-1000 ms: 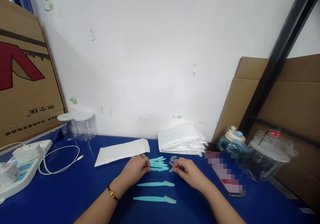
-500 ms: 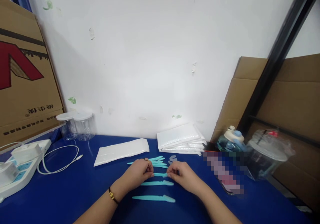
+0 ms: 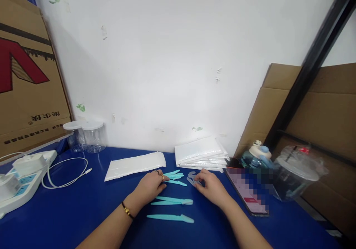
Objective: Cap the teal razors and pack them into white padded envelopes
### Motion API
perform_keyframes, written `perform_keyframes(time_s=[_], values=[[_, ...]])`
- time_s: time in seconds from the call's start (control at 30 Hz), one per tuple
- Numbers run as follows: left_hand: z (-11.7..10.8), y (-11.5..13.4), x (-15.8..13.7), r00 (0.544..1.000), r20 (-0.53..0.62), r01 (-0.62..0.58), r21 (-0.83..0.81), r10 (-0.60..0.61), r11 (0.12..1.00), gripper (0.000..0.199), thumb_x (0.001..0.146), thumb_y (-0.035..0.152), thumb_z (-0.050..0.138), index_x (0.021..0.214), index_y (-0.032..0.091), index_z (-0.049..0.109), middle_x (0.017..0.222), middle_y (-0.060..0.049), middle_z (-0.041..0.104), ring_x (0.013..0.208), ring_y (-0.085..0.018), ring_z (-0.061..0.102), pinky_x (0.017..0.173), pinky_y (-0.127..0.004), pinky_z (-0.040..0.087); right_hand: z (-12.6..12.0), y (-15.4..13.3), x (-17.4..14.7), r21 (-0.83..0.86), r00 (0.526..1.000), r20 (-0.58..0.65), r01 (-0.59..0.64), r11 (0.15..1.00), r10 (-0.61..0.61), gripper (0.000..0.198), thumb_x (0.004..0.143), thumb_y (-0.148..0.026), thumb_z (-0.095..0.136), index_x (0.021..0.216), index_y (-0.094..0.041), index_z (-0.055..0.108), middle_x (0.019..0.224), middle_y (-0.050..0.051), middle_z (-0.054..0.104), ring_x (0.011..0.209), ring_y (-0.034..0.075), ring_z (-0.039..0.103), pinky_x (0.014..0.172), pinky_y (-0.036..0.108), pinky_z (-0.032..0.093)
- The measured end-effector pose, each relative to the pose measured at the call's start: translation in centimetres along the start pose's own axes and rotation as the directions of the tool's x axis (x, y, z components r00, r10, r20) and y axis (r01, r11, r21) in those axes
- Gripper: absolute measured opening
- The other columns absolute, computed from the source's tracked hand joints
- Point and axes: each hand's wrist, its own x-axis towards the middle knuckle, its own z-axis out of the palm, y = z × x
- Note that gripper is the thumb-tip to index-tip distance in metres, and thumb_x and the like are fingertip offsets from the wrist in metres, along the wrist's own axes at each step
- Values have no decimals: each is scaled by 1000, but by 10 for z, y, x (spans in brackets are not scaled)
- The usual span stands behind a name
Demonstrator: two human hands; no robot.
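Note:
My left hand is at a small pile of turquoise eyebrow razors, its thumb and forefinger closed around the handle end of the nearest razor. Just right of the pile lie several clear blade caps. My right hand reaches in among them, fingertips touching the caps, thumb and forefinger slightly apart. Closer to me, two razors lie together, their handles fanned and their blade ends overlapping. Another razor lies alone in front of them, blade end to the right.
Behind the razors are a white padded envelope and a stack of similar envelopes. A phone, a teal bottle and a bagged cup stand or lie right. Left are clear jars, a cable and a power strip.
The razor held between both hands now lies beside another on the table. My left hand has moved back to the pile, and my right hand has moved slightly right to the clear caps.

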Motion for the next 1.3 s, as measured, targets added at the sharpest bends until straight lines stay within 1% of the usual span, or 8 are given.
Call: perform_keyframes(time_s=[0.17,0.27,0.43,0.57,0.73,0.87,1.03,1.3], values=[[4,0,3,1000,-30,5,41,-4,999,24,84,29,52,105,27,63,97,-3,59,89,-19,56,77,-29,41,18,-14,7,-295,994,-25,94,951,-106,13,79,-21,52,76,-20,64,84,4,60,75,16,55,74,29,35],[2,2,4,1000,-29,2,88,1,996,14,82,29,55,90,24,65,93,-3,59,88,-19,56,76,-29,41,21,-15,8,-342,987,-64,117,932,-147,15,78,-15,50,68,-18,61,77,4,60,73,16,55,72,29,34],[-3,13,7,999,-20,-28,251,34,968,20,88,24,44,84,18,62,88,-6,61,84,-20,57,75,-31,41,15,-12,2,38,995,-87,58,998,-54,10,77,-17,49,72,-19,57,70,-1,59,61,12,51,62,23,35],[-3,16,6,999,-29,-34,272,43,962,23,90,22,37,83,16,59,89,-8,60,83,-20,57,74,-32,40,6,-6,0,364,999,-29,-17,931,30,13,78,-27,51,75,-19,61,65,-2,58,58,12,50,53,21,35],[-3,9,1,993,-108,-43,10,44,999,25,94,26,29,83,18,51,81,-3,59,71,-15,54,65,-25,37,5,1,1,532,995,-71,-28,846,77,28,80,-41,54,89,-18,67,68,1,60,60,13,51,55,23,39],[-6,8,-3,993,-118,-23,-128,8,992,26,94,28,27,83,20,49,76,-1,57,67,-14,52,62,-24,35,6,2,2,685,990,10,-109,720,140,42,73,-53,62,88,-14,68,63,2,61,57,14,53,55,25,42],[-9,11,-3,991,-137,-17,-147,-4,989,25,93,28,29,82,20,49,77,-1,57,69,-14,51,64,-24,35,5,-5,1,780,987,55,-138,611,152,43,74,-55,62,86,-14,67,67,3,64,55,13,56,55,25,42],[-10,14,-3,993,-113,-25,-108,13,994,25,94,27,28,82,19,49,78,-1,58,70,-15,53,66,-25,36,11,-11,1,809,990,48,-118,575,136,38,75,-51,64,88,-15,67,69,3,65,55,12,57,55,24,42]])
